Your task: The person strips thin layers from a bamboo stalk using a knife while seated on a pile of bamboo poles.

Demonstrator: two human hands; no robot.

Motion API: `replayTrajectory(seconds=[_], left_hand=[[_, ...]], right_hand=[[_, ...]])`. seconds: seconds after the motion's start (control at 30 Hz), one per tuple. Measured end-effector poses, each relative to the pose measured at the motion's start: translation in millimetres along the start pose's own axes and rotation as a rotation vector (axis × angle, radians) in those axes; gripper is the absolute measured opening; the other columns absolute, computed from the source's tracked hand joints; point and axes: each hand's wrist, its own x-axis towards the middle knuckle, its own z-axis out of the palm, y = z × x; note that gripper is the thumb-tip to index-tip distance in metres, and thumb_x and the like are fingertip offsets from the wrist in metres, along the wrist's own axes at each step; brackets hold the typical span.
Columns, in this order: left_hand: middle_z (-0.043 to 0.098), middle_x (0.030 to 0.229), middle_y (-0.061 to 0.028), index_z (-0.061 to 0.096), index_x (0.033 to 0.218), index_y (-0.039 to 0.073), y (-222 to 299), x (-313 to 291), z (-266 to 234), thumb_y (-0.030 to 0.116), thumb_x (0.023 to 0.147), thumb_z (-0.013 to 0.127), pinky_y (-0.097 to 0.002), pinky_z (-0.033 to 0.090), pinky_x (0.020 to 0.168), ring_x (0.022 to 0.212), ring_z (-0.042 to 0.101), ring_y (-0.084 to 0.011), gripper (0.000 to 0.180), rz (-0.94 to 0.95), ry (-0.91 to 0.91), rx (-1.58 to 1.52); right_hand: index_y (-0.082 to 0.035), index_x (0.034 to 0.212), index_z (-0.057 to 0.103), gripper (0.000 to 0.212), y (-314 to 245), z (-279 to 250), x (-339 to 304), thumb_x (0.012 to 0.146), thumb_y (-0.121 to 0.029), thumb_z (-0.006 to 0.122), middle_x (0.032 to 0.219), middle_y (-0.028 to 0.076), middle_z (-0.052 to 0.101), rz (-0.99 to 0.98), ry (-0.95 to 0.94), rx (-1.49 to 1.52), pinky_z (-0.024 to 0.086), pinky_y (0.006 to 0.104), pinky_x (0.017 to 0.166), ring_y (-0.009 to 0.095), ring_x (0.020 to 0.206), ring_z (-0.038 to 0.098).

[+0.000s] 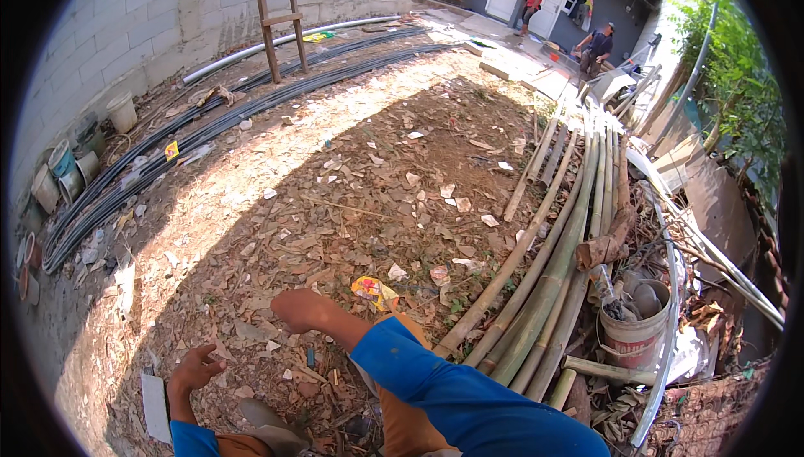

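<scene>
My left hand (197, 369) hangs at the lower left over the leaf-strewn ground (276, 231). Its fingers are loosely bent and apart, with nothing in them. A flat grey slab (154, 408) lies just left of that wrist. My right arm, in a blue sleeve (469, 390), crosses in front of my body toward the left. At its end my right hand (306, 311) is smeared and its fingers cannot be made out; no held thing shows. Right of this hand a yellow and red wrapper (374, 292) lies on the leaves. Below are my orange-brown trousers (402, 423) and a shoe (272, 432).
Long bamboo poles (553, 277) lie along the right, beside a bucket (634, 331) of tools. Bundled dark rods (226, 122) run along the block wall (142, 22), where a wooden ladder (272, 22) leans. Two people (596, 45) are near the house at the back.
</scene>
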Motion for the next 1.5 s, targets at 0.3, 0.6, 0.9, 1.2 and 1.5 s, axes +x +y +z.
replayTrajectory(seconds=[0.3,0.6,0.9,1.2,1.5], left_hand=[[0.073,0.112,-0.0251,0.048,0.148,-0.006,6,-4,-1,0.029,0.09,0.079,-0.0418,0.054,0.091,0.104,0.072,-0.0326,0.075,-0.022,0.004,0.043],[0.073,0.113,-0.0271,0.048,0.148,-0.006,7,-3,-1,0.029,0.089,0.08,-0.0418,0.055,0.092,0.104,0.072,-0.0339,0.075,-0.012,0.008,0.046],[0.073,0.113,-0.0273,0.049,0.147,-0.006,9,-4,-1,0.028,0.088,0.08,-0.0414,0.055,0.091,0.105,0.072,-0.0341,0.075,-0.009,0.003,0.066],[0.073,0.112,-0.0259,0.049,0.148,-0.005,13,-5,-1,0.029,0.088,0.081,-0.0416,0.055,0.091,0.105,0.072,-0.0336,0.075,-0.028,0.005,0.067],[0.073,0.114,-0.0263,0.049,0.147,-0.005,12,-7,-2,0.029,0.088,0.082,-0.0421,0.055,0.091,0.106,0.072,-0.0338,0.076,-0.003,0.018,0.09]], right_hand=[[0.003,0.088,0.071,0.022,-2,-1,1,0.075,-0.012,0.081,0.095,0.021,0.073,0.026,-0.043,0.013,0.059,0.0494,0.076,0.039,0.092,0.072],[0.002,0.089,0.072,0.023,-2,0,-1,0.076,-0.014,0.081,0.096,0.02,0.073,-0.001,-0.005,-0.001,0.059,0.0495,0.077,0.039,0.094,0.072],[0.001,0.092,0.072,0.023,-5,-3,-2,0.076,-0.013,0.08,0.098,0.019,0.073,0.004,-0.02,-0.017,0.059,0.0491,0.079,0.039,0.096,0.072],[0.001,0.089,0.072,0.023,-1,5,2,0.075,-0.013,0.081,0.097,0.019,0.073,0.011,-0.017,0.002,0.059,0.0483,0.079,0.039,0.094,0.072],[0.002,0.088,0.072,0.023,0,6,2,0.074,-0.013,0.081,0.095,0.019,0.073,-0.007,0.012,0.005,0.059,0.0489,0.078,0.039,0.093,0.073]])
